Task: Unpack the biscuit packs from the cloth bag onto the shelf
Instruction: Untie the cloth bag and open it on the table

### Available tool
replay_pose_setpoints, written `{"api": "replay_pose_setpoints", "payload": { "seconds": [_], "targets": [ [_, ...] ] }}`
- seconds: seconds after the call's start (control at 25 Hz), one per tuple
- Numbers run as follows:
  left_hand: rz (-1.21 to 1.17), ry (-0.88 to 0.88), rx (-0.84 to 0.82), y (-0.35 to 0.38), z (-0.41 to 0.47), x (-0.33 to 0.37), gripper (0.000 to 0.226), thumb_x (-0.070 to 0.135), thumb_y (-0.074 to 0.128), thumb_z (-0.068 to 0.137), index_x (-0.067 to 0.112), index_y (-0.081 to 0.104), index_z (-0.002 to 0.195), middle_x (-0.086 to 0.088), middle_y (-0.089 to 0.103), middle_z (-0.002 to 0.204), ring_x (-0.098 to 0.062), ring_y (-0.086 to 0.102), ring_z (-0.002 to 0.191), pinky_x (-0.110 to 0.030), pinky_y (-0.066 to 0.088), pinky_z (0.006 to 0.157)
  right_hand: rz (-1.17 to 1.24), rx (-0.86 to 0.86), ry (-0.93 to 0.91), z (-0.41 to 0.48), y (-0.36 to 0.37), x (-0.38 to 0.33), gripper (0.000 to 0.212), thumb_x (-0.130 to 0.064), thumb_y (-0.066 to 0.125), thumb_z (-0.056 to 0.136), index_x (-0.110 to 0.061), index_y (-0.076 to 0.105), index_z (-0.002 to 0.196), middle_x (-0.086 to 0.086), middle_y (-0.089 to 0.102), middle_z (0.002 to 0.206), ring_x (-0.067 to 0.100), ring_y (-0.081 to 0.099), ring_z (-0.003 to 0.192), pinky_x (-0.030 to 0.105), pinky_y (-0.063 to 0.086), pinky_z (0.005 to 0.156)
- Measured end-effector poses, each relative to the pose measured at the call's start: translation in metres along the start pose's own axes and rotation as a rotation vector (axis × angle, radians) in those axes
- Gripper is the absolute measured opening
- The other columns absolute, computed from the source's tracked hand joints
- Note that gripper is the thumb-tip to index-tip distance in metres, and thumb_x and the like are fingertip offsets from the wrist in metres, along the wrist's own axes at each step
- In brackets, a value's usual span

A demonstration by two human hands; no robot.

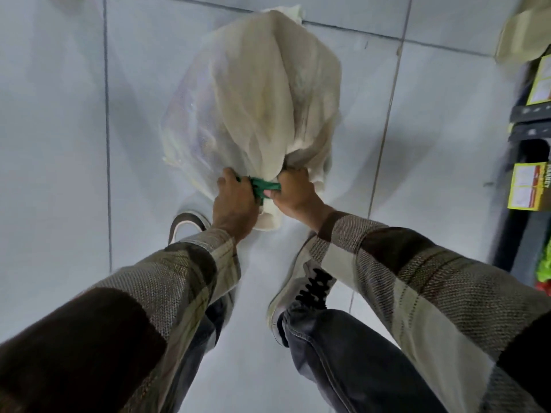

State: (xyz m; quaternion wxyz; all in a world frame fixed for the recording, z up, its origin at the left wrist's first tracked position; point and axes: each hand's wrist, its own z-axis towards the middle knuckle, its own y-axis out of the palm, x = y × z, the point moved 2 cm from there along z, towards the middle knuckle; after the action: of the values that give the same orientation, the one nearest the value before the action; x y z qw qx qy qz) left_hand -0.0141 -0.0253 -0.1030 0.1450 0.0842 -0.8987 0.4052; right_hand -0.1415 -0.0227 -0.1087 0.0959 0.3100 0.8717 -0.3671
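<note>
Floor tiles (59, 114) lie under the bulging cream cloth bag (268, 93), its neck bunched closed. To the bag's right stands the shelf (527, 138). At the bag's neck, 2 hands, the left hand (235, 201) and the right hand (293, 195), pinch the green tie (264, 186).

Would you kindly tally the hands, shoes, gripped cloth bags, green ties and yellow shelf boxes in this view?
Hands: 2, left hand and right hand
Shoes: 2
Cloth bag: 1
Green tie: 1
Yellow boxes: 2
Total: 8
</note>
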Motion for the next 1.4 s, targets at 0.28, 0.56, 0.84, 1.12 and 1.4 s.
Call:
{"api": "replay_pose_setpoints", "payload": {
  "seconds": [0.28,0.56,0.84,1.12,1.4],
  "targets": [
    [-0.377,0.240,0.139,-0.087,-0.052,0.011,0.026,0.030,0.045,0.092,0.009,0.059,0.091,-0.004,0.055,0.081,-0.016,0.054,0.071,-0.025,0.033,0.064,0.270,-0.118,-0.046,-0.066,-0.079,-0.059,0.036,-0.035,0.049,0.097,-0.003,0.063,0.098,0.017,0.060,0.108,0.029,0.052,0.106,0.038,0.041,0.093],
    [-0.429,0.457,0.213,-0.288,-0.088,0.079,0.019,0.020,0.051,0.097,0.024,0.048,0.079,0.017,0.049,0.062,0.006,0.051,0.057,-0.006,0.033,0.055,0.490,0.023,0.004,-0.126,-0.228,-0.166,0.037,-0.040,0.042,0.099,-0.015,0.063,0.083,0.007,0.064,0.085,0.033,0.062,0.091,0.035,0.047,0.080],
    [-0.308,0.622,0.225,-0.508,-0.237,0.175,0.017,0.017,0.052,0.091,0.008,0.065,0.096,-0.001,0.062,0.074,-0.021,0.056,0.066,-0.029,0.040,0.065,0.385,0.246,-0.125,-0.325,-0.405,-0.278,0.050,-0.046,0.040,0.103,-0.023,0.048,0.059,-0.005,0.054,0.060,0.017,0.052,0.062,0.038,0.038,0.067],
    [-0.231,0.874,0.343,-0.735,-0.417,0.268,0.024,0.014,0.048,0.089,-0.001,0.067,0.095,-0.009,0.061,0.074,-0.024,0.052,0.066,-0.026,0.030,0.063,0.416,0.543,-0.233,-0.542,-0.566,-0.404,0.050,-0.027,0.043,0.104,-0.009,0.048,0.058,0.011,0.045,0.058,0.023,0.044,0.063,0.044,0.032,0.065],
    [-0.163,1.087,0.445,-0.876,-0.491,0.348,0.016,0.013,0.050,0.090,0.013,0.061,0.078,0.003,0.057,0.068,-0.011,0.042,0.057,-0.021,0.032,0.056,0.646,0.747,-0.370,-0.631,-0.670,-0.464,0.027,-0.044,0.047,0.084,-0.020,0.056,0.074,-0.005,0.043,0.059,0.015,0.039,0.059,0.036,0.028,0.057]
  ]
}}
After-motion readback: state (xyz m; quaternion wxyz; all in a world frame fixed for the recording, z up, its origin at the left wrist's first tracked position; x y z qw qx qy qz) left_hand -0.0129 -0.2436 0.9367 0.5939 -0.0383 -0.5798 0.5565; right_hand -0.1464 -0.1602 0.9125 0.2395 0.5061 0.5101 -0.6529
